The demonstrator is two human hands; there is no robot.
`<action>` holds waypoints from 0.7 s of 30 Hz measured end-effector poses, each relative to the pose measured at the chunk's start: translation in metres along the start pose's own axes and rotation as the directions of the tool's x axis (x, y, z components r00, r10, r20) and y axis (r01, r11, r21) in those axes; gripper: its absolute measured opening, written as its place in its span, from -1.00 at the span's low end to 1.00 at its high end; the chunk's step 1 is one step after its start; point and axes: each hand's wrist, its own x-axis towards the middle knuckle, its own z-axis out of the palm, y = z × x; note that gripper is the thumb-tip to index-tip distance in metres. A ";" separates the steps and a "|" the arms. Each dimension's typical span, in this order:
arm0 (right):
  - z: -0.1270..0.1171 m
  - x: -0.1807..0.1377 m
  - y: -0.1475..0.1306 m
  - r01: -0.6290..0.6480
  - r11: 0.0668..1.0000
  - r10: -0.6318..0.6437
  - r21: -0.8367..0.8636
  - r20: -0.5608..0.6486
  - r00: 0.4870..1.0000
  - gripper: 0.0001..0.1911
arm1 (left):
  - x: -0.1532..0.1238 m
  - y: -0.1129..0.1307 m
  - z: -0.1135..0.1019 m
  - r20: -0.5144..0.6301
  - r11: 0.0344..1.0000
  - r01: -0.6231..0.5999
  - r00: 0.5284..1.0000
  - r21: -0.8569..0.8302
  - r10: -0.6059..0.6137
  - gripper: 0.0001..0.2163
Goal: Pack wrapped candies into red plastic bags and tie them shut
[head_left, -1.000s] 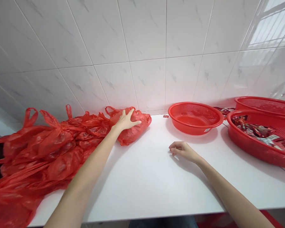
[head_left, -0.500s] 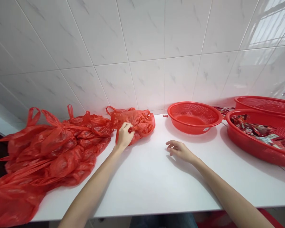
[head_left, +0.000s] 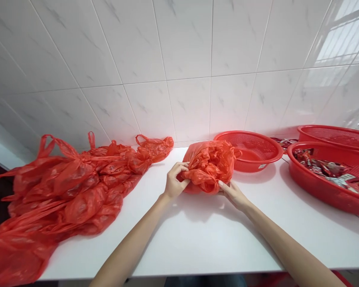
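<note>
A crumpled red plastic bag [head_left: 211, 164] sits in the middle of the white counter [head_left: 197, 235], held between both hands. My left hand [head_left: 175, 181] grips its left lower edge with curled fingers. My right hand [head_left: 231, 193] touches its right lower edge, fingers pinching the plastic. Behind the bag stands an empty red mesh basket [head_left: 261, 149].
A large heap of red plastic bags [head_left: 68, 187] covers the counter's left side and hangs over its edge. At the right a big red basket [head_left: 332, 181] holds several red wrapped packets, with another red basket [head_left: 336, 135] behind it. A tiled wall backs the counter.
My left hand pulled one red bag off the heap's right end and dragged it right to the counter's middle. My right hand moved up to take hold of it.
</note>
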 end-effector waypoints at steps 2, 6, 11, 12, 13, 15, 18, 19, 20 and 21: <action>-0.003 -0.001 -0.007 0.084 0.996 -0.084 0.003 0.000 0.996 -0.10 | 0.001 -0.002 0.003 -0.016 0.999 0.043 0.999 0.008 -0.043 -0.90; -0.005 -0.004 -0.021 0.167 0.984 -0.164 -0.058 0.063 0.985 -0.11 | 0.002 -0.019 0.006 -0.067 0.964 0.264 0.961 -0.039 -0.267 -0.83; -0.002 -0.008 -0.022 0.130 0.975 -0.103 -0.178 0.154 0.983 -0.12 | 0.003 -0.052 0.010 -0.244 0.889 0.450 0.856 -0.083 -0.456 -0.83; -0.001 -0.008 -0.020 0.110 0.972 -0.076 -0.207 0.164 0.983 -0.12 | 0.004 -0.059 0.011 -0.277 0.886 0.458 0.844 -0.077 -0.460 -0.83; -0.001 -0.008 -0.018 0.089 0.968 -0.049 -0.236 0.169 0.984 -0.12 | 0.005 -0.064 0.012 -0.311 0.881 0.467 0.829 -0.072 -0.465 -0.81; -0.002 -0.008 -0.013 0.049 0.953 0.001 -0.300 0.165 0.986 -0.12 | 0.008 -0.074 0.013 -0.382 0.872 0.486 0.796 -0.061 -0.470 -0.80; -0.005 -0.007 -0.008 0.016 0.916 0.050 -0.400 0.154 0.987 -0.13 | 0.018 -0.085 0.014 -0.478 0.864 0.502 0.750 -0.038 -0.457 -0.83; -0.006 -0.007 -0.007 0.014 0.903 0.057 -0.430 0.154 0.986 -0.13 | 0.024 -0.087 0.014 -0.505 0.863 0.504 0.738 -0.028 -0.448 -0.84; -0.006 -0.007 -0.006 0.018 0.889 0.061 -0.457 0.156 0.986 -0.15 | 0.030 -0.090 0.015 -0.529 0.863 0.505 0.727 -0.018 -0.437 -0.86; -0.006 -0.007 -0.006 0.024 0.877 0.061 -0.481 0.160 0.985 -0.17 | 0.037 -0.092 0.016 -0.549 0.863 0.506 0.719 -0.007 -0.426 -0.88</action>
